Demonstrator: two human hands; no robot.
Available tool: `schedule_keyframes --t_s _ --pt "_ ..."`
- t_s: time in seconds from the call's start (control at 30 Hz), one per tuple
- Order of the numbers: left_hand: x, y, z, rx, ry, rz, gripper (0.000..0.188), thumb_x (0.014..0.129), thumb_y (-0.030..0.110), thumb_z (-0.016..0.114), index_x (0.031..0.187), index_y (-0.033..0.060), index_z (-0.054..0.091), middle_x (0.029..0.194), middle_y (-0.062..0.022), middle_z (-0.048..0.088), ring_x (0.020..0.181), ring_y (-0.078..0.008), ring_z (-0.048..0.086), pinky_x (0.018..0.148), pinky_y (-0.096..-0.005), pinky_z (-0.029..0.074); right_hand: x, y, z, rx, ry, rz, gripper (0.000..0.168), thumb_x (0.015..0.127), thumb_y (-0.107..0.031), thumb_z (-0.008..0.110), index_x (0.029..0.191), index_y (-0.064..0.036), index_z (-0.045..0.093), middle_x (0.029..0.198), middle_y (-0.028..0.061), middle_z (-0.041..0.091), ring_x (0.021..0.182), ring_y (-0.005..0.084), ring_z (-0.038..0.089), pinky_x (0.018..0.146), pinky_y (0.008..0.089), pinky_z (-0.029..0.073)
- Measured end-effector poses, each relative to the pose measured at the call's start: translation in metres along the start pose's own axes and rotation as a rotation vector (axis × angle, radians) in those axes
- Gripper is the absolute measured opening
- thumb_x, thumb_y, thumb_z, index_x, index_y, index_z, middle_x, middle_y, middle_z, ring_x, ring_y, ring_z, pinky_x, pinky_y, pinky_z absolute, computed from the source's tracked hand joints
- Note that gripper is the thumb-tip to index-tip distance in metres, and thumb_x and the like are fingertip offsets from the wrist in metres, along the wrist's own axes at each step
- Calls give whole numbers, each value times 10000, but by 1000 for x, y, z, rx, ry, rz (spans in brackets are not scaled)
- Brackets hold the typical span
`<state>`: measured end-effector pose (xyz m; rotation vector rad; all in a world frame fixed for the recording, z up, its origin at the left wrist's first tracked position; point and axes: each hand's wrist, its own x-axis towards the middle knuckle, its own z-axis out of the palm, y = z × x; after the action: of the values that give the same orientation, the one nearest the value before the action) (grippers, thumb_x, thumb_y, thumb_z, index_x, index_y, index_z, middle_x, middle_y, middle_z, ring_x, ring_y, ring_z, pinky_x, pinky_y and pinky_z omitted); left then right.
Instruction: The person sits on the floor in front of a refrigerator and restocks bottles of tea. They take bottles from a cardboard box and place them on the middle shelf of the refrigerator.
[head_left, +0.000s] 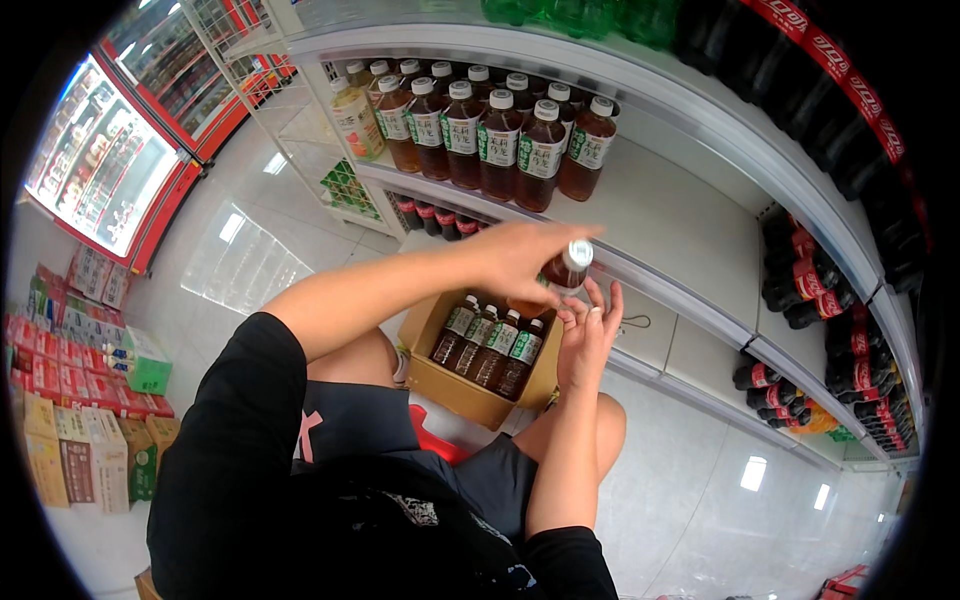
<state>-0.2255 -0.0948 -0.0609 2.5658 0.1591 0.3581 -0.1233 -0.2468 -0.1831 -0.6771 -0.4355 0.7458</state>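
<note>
A brown tea bottle (568, 271) with a white cap is tilted above a cardboard box, its base towards the box. My left hand (517, 259), slightly blurred, wraps it from the left, thumb across the near side and fingers reaching past the far side. Just right of the bottle is my right hand (589, 330), fingers apart and fingertips close to the bottle's lower part; whether they touch it is unclear. Inside the open cardboard box (457, 386), between my knees, several matching bottles (495, 345) stand with green and white labels.
Matching tea bottles (499, 142) stand in rows on the white shelf (675, 217) ahead. Cola bottles (806, 277) lie stacked at right; more bottles line the shelf above. A wire rack (292, 112) adjoins the shelf. Stacked cartons (82, 382) and a lit red fridge (105, 157) are at left.
</note>
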Motion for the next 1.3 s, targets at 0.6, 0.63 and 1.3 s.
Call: schedule_keyframes --t_s 0.6,0.63,1.3 --pt "107 -30 -46 848 307 2 676 575 343 878 1155 124 609 1071 -97 640 1088 -281 596 898 -446 404 5 19 -7 -245 9 244 410 1018 -297 537 1329 -34 494 1239 96 547 869 157 596 715 268 449" --pt "108 -32 -47 870 317 2 668 561 345 882 1140 131 624 1072 -100 641 1093 -285 589 898 -450 401 5 19 -7 -254 5 248 401 1019 -289 535 1325 -33 496 1236 94 549 865 154 598 712 266 450" --pt "88 -33 -11 1225 305 173 304 830 239 613 1096 144 726 1440 -92 501 1399 -333 354 1095 -621 285 4 28 -5 -419 -14 290 337 1007 -233 574 1270 -28 533 1162 50 587 810 109 599 693 240 452"
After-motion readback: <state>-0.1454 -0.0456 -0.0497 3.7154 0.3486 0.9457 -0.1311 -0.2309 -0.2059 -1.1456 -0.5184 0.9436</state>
